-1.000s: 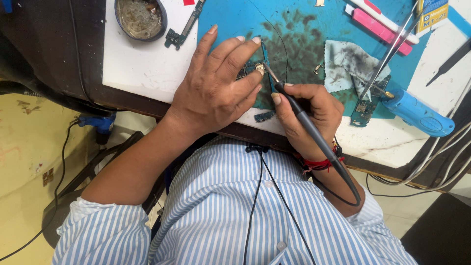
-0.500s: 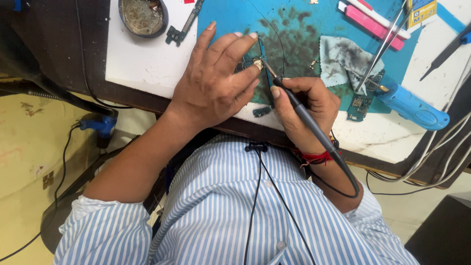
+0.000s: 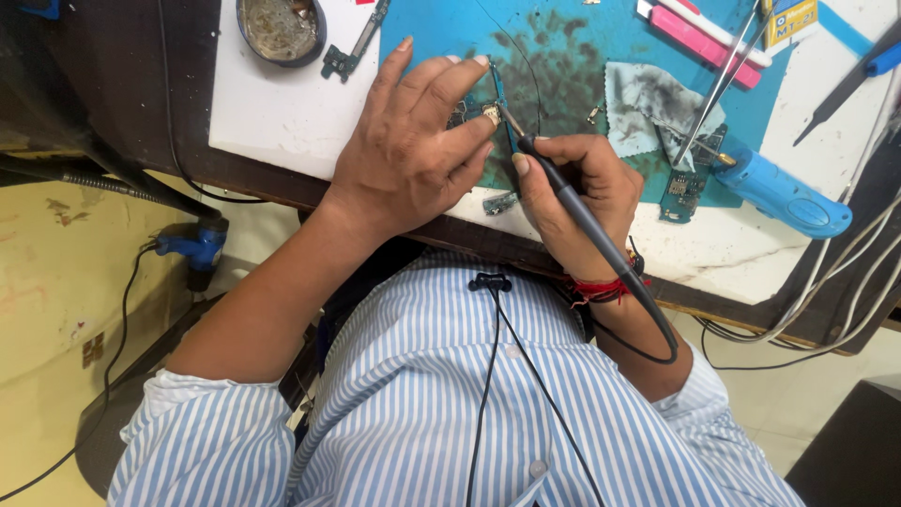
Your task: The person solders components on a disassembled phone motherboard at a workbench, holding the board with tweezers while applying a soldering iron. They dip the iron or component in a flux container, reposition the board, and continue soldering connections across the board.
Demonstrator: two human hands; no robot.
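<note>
My left hand [image 3: 413,150] lies palm down on a stained blue work mat [image 3: 572,56] and pins a small circuit board [image 3: 481,105] under its fingertips. My right hand [image 3: 577,202] grips a dark soldering iron [image 3: 572,202] like a pen. The iron's tip touches a small metal part of the board right beside my left index fingertip. The iron's black cord loops back past my right wrist, which wears a red thread band [image 3: 601,286].
A round tin of dirty residue [image 3: 280,28] and a thin circuit strip [image 3: 352,52] lie at the back left. A stained cloth [image 3: 648,103], tweezers [image 3: 718,84], another small board [image 3: 683,192], a blue handled tool [image 3: 784,197] and a pink tool [image 3: 704,33] lie to the right. Cables hang off the table's right edge.
The view has shifted slightly. Both hands stay in the same place on the board, with the iron tip still at the same spot.
</note>
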